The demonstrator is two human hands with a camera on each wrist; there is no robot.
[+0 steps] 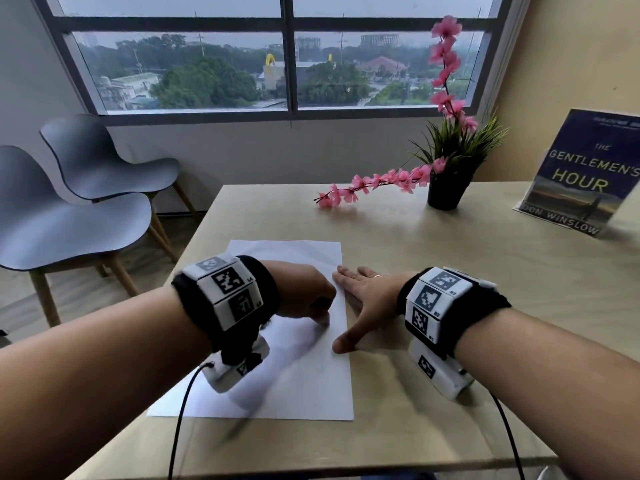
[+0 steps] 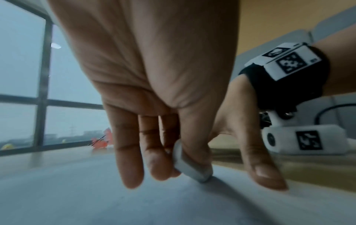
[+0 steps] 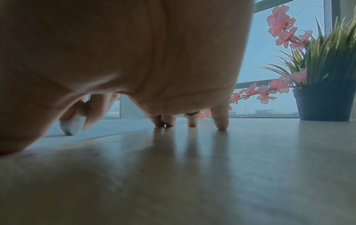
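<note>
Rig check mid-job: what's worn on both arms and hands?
Black bands on left wrist and right wrist carry white blocks with black square markers; a white camera unit and black cable hang beneath each. No sleeves. Right hand wears a ring.

Head view's up high over the near edge of the surface (image 1: pixel 398 230), looking down and forward, out to the far window (image 1: pixel 221 74). Left wrist view is tucked right under the left hand (image 2: pixel 154 68), just above the paper (image 2: pixel 86 197), facing far and right. Right wrist view skims the surface beneath the right hand (image 3: pixel 134 53), facing the far window, and both wrist views catch the eraser (image 2: pixel 192 169) and the pink flowers (image 3: pixel 279 22).
</note>
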